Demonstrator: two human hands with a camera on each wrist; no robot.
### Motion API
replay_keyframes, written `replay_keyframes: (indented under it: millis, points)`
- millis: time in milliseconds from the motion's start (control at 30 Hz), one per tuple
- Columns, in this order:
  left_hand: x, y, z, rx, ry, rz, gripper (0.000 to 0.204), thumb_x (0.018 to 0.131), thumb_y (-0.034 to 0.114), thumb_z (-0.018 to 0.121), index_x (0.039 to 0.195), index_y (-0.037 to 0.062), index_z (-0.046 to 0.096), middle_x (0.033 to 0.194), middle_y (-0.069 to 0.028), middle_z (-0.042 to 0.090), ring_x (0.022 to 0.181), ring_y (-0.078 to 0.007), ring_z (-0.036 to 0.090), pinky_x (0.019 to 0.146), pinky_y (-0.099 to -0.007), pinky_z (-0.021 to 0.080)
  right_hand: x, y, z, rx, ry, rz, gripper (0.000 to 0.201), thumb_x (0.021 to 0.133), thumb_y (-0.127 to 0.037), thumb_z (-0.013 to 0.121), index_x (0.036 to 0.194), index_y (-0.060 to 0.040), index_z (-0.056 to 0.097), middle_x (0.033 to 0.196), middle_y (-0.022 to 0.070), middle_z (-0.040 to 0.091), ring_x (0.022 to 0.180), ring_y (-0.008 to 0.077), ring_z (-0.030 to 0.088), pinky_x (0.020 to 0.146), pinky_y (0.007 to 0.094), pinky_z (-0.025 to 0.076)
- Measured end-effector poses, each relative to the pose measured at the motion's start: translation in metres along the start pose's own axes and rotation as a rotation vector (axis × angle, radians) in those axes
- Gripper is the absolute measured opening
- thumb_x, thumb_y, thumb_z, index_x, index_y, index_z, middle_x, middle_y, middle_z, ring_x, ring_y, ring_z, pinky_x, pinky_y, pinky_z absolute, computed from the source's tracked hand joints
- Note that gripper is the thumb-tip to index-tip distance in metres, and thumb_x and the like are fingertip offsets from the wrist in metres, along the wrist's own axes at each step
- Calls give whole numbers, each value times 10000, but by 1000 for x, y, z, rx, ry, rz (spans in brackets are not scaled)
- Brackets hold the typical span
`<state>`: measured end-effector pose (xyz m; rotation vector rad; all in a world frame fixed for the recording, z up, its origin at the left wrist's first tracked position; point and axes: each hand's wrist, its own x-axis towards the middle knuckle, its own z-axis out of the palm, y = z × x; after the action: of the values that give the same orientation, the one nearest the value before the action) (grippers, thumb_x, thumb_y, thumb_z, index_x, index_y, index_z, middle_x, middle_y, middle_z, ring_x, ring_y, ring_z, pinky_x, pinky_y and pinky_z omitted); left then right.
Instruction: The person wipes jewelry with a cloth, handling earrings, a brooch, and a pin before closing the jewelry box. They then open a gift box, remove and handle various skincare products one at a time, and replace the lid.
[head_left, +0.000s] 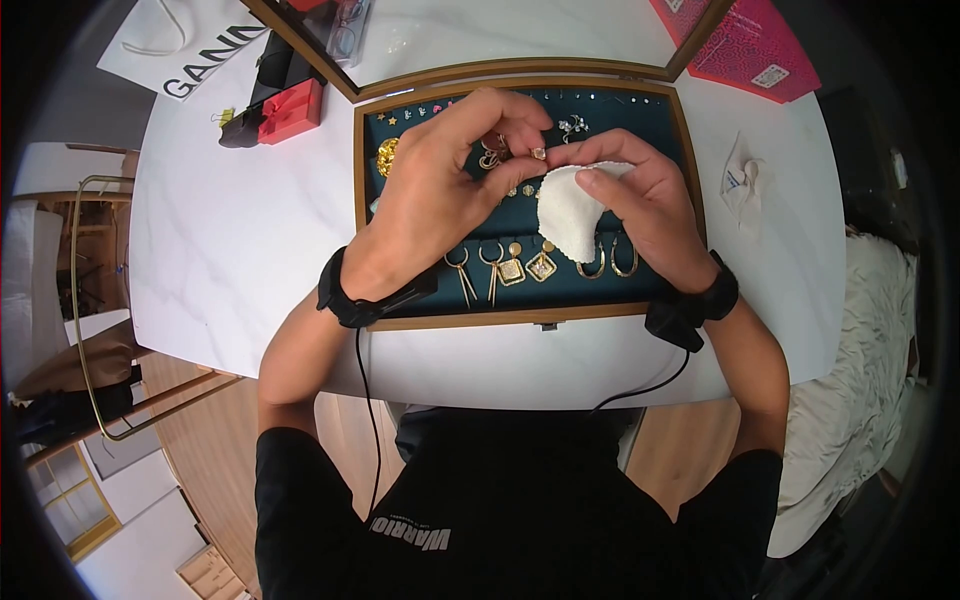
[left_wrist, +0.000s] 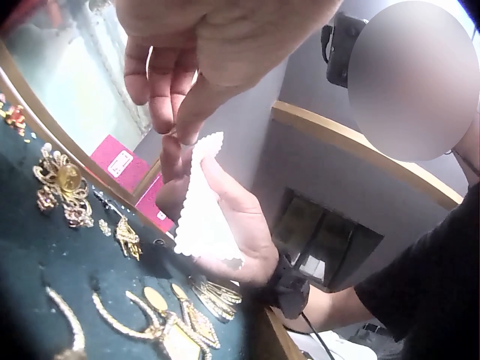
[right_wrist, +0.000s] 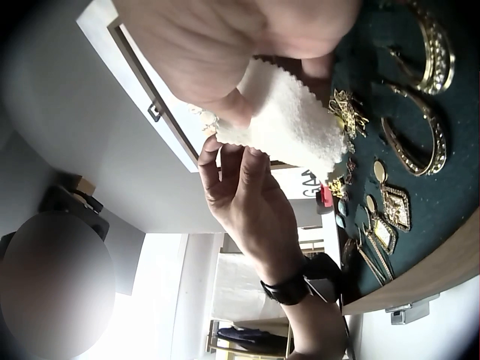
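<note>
My left hand (head_left: 425, 190) pinches a small gold earring with a clear stone (head_left: 539, 154) between thumb and fingertips, above the jewelry box. A white polishing cloth with a scalloped edge (head_left: 568, 215) hangs from my right hand (head_left: 652, 200), its thumb on top and fingers behind. Both hands' fingertips meet at the earring, beside the cloth's upper edge. Below them lies the wooden jewelry box (head_left: 470, 322), lined in dark green. Diamond-shaped earrings (head_left: 541, 266), bar-drop hoops (head_left: 490, 258) and stone-set hoops (right_wrist: 427, 150) sit along its near side. My left hand hides part of the middle rows.
The box's glass lid (head_left: 505, 68) stands raised at the back. A red gift box (head_left: 291, 110) and a white paper bag (head_left: 190, 50) are at the left. A pink bag (head_left: 755, 50) stands back right, and a small pale pouch (head_left: 742, 185) lies right of the box.
</note>
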<state>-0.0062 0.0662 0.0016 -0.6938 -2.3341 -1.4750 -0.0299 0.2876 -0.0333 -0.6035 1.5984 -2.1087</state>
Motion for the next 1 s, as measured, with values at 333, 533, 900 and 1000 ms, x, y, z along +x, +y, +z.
replay_keyframes:
  millis: [333,533,900,1000]
  points:
    - [-3,10,2,44,-162,8,333,799,-74,763,1087,25,628,1028,-63,690,944,-173,653,881,-301,528,-1,6,-4,12,-15,-1,198,959,-73,657,1132,5,603,1074,57,658,983,104,644,840,253,531]
    - [-7,12,8,34,-173,77,416,758,-132,742,1119,28,612,1058,-92,653,930,-241,652,855,-324,542,-1,9,-4,28,-14,56,267,971,-108,660,1197,-2,568,1076,53,670,952,90,648,801,239,529]
    - [-8,15,8,133,-191,115,558,724,-175,719,1219,29,560,1144,-122,590,994,-261,632,845,-336,550,-4,4,0,-3,-92,95,274,971,-100,660,1206,4,566,1086,42,655,982,81,635,814,242,530]
    - [-9,17,7,103,-193,51,552,725,-162,731,1215,29,565,1132,-117,599,986,-244,637,838,-327,547,-4,0,0,-26,-108,127,270,965,-88,664,1202,-3,565,1086,44,651,982,81,635,818,242,531]
